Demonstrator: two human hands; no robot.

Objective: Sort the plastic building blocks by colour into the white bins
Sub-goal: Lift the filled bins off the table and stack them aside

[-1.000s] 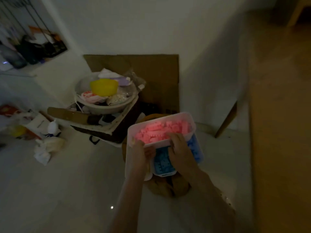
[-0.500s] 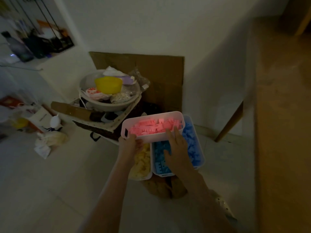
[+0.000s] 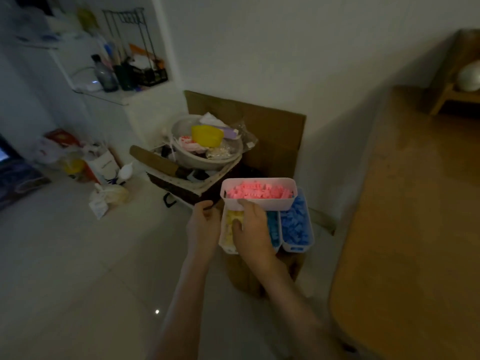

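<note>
Pink plastic building blocks point(image 3: 259, 192), light, loose, are best lifted in the stiff white plastic bin point(image 3: 271, 206), rim-held; right grip point(image 3: 253, 229) slack, left grip point(image 3: 204, 224) unclear.

This is a room in a home, dim and a bit untidy. The floor point(image 3: 78, 268) has pale glossy tiles and the wall point(image 3: 285, 48) is plain white. A shelf point(image 3: 109, 93) set into the wall carries bottles point(image 3: 105, 74) and a wire rack point(image 3: 145, 71). A bowl point(image 3: 205, 162) full of household odds sits in front of brown cardboard point(image 3: 272, 131), and bags point(image 3: 104, 165) lie on the floor. White bins point(image 3: 296, 246) hold toy building blocks point(image 3: 296, 222). Wooden furniture point(image 3: 415, 203) stands at the right.
</note>
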